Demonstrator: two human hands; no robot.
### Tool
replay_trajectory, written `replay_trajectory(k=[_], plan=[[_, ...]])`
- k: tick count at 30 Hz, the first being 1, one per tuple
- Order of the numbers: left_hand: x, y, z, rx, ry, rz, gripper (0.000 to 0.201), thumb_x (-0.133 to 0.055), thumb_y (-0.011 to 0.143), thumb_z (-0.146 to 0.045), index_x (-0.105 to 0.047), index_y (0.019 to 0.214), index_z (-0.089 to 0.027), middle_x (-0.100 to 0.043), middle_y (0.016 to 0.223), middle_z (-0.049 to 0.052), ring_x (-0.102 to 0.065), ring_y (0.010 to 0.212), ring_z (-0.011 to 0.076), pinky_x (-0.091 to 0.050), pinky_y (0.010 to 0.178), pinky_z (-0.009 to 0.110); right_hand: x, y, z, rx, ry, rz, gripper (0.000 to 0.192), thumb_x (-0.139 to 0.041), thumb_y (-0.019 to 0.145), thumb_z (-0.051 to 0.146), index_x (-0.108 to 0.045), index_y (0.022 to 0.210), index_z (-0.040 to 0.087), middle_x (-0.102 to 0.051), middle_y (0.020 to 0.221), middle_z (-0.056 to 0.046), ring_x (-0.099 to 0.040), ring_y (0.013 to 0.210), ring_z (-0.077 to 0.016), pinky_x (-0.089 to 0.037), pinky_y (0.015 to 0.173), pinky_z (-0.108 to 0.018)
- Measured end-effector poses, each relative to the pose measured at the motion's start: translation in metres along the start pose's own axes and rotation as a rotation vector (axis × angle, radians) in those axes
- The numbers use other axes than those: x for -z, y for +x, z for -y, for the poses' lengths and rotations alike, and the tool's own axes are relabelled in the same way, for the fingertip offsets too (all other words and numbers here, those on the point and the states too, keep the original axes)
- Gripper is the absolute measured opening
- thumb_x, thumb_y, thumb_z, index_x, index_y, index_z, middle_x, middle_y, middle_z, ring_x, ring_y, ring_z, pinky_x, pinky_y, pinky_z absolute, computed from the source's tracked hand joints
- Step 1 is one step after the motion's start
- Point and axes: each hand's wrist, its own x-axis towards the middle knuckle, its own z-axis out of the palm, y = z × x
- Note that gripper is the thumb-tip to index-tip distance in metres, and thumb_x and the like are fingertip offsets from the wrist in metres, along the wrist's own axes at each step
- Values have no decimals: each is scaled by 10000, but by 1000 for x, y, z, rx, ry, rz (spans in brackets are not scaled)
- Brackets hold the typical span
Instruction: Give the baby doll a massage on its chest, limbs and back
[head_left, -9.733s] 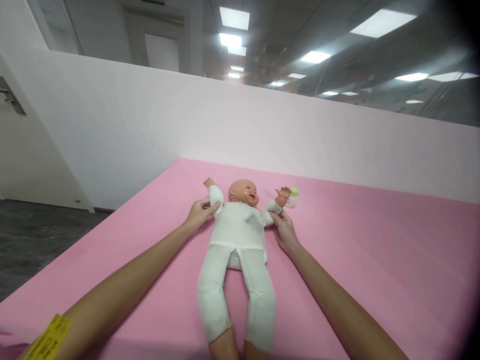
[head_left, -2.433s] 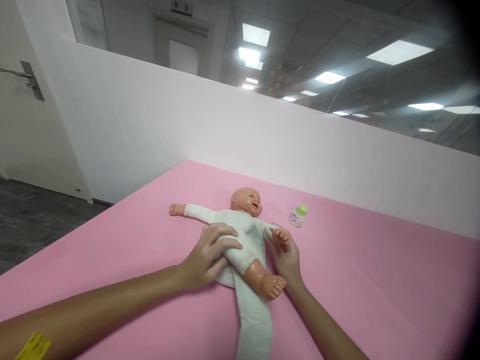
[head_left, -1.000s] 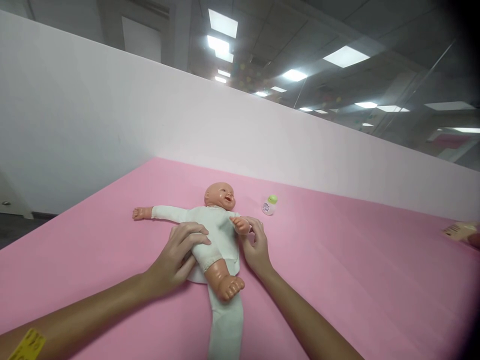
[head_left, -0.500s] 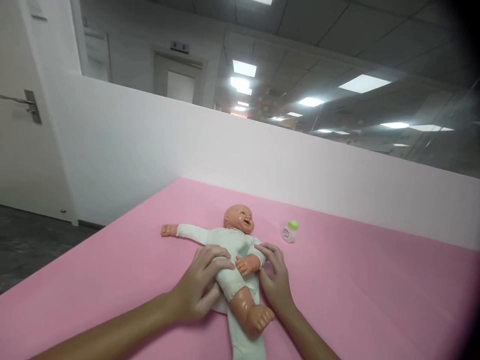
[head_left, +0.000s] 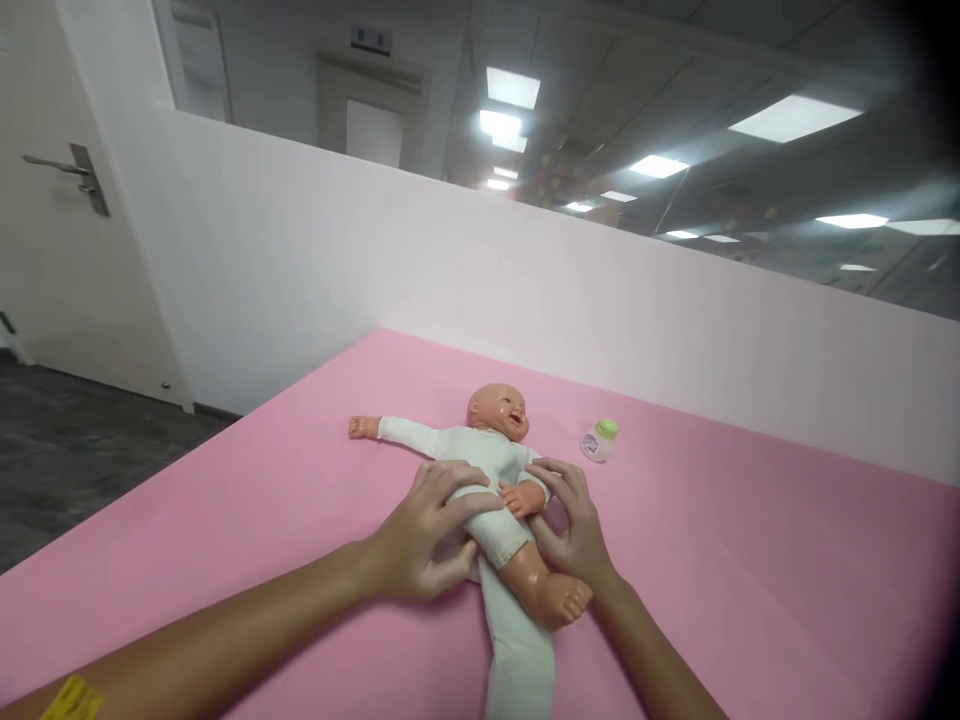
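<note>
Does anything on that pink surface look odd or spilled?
No spill shows. The doll's leg looks askew: it crosses over the other leg, with the left hand around its thigh. The green-capped bottle looks intact.

One bald baby doll in pale green-white cloth, two bare hands, one small clear bottle with light green cap.
The person's hands are two: one left hand and one right hand. The doll shows one round head, two plastic hands, at left and at right, two cloth legs, and one plastic foot. There are one pink table surface, one yellow sticker at near left, one white low wall at far, one metal door handle at left; white ceiling lights are more than ten, some too small for exact counting.
</note>
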Motion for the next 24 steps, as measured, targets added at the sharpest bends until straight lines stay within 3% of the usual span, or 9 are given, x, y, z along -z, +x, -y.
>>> replay_trajectory(k=[11, 17, 24], plan=[[-3, -4, -7, 33, -3, 35, 467, -575, 863, -214, -546, 1329, -219, -584, 1318, 129, -534, 1255, 311, -403, 1096, 481, 7, -7, 3, -44, -69, 44, 426, -643, 897, 328, -642, 1322, 298, -624, 1312, -96, -548, 1236, -337, -459, 1051, -566], [-6, -7, -5, 66, 16, 115, 487, -585, 865, -232, -538, 1350, -217, -551, 1368, 123, -492, 1312, 303, -393, 1121, 468, 9, -10, 1, -46, -108, 43, 413, -627, 893, 403, -656, 1295, 309, -647, 1292, -92, -570, 1200, -343, -470, 997, -546], [-8, -8, -6, 70, 2, 73, 452, -552, 882, -228, -554, 1334, -218, -563, 1365, 115, -502, 1306, 288, -385, 1122, 458, 10, -13, 0, -93, -118, 45, 418, -626, 897, 431, -658, 1295, 307, -657, 1297, -92, -576, 1205, -352, -475, 973, -538]])
